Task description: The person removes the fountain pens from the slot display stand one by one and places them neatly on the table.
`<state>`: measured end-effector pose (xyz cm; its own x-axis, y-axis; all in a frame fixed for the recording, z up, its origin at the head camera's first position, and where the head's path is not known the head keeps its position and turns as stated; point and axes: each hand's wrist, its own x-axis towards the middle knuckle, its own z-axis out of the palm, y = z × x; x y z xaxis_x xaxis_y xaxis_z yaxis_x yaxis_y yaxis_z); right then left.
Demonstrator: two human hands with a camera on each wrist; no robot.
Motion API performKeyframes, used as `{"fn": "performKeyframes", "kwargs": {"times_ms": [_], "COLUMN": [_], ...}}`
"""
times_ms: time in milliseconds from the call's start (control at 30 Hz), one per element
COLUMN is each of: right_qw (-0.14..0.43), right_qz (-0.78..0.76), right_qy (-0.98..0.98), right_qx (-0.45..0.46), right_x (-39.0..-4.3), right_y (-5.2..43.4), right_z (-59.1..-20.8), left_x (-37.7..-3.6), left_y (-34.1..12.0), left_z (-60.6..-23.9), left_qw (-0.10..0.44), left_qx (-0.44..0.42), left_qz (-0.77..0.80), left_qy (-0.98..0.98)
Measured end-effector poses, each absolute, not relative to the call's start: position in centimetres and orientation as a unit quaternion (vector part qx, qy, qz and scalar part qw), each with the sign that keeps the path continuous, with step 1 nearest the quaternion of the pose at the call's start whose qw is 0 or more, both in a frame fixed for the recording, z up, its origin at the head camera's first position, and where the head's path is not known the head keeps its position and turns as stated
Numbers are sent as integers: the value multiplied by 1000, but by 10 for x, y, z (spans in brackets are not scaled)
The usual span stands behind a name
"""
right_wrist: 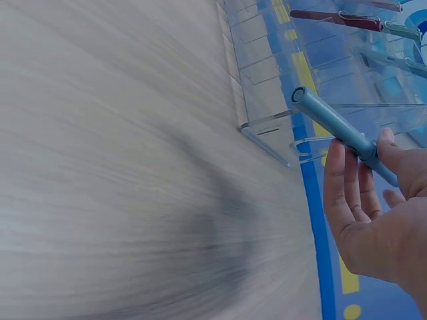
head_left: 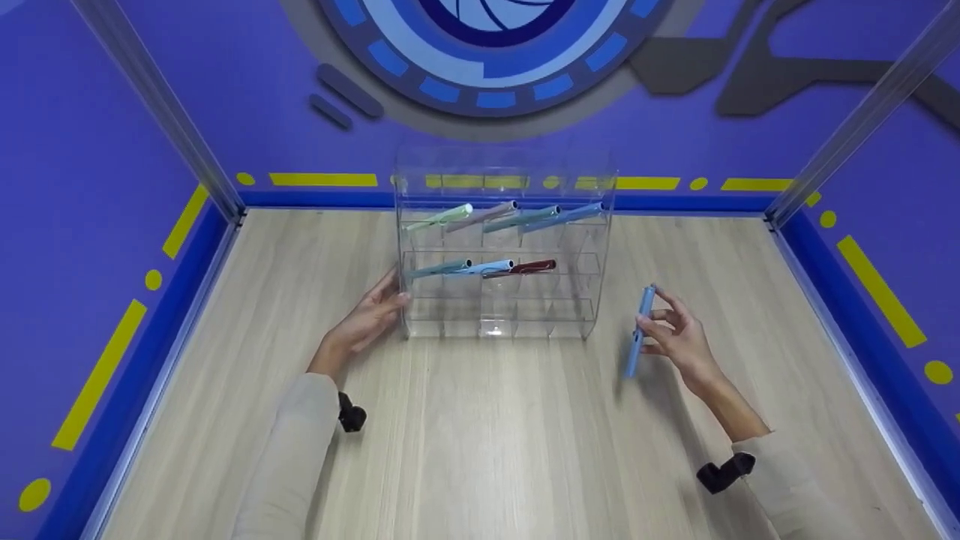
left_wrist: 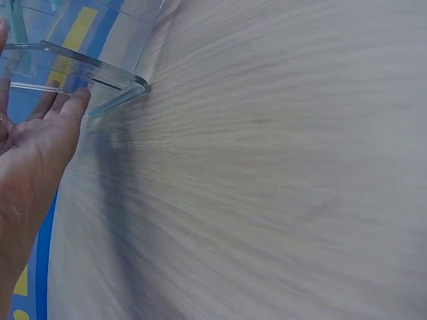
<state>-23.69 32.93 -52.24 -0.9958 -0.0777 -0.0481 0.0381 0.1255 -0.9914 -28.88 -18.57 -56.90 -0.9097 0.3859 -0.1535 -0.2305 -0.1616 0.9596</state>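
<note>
Pinching pen (head_left: 637, 339) in right hand (head_left: 685, 343) between rack (head_left: 574, 309) and right edge of tabletop (head_left: 480, 450), touching rack with uncurled left hand (head_left: 366, 322); might drop pen through light pinch.

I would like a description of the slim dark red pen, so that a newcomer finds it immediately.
On the pale wood-grain table stands a clear plastic tiered rack. In its lower row of pens, the slim dark red pen lies rightmost, beside a light blue pen. No other pen there is red.
</note>
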Motion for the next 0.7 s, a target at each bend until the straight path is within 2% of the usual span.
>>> {"fn": "performKeyframes", "kwargs": {"times_ms": [700], "right_qw": [107], "right_qz": [-607], "right_qy": [783], "right_qx": [-85], "right_x": [-236], "right_y": [326], "right_z": [-534], "left_x": [-291], "left_y": [-185], "left_z": [-571], "left_qw": [202], "left_qx": [56], "left_qz": [755], "left_qy": [621]}}
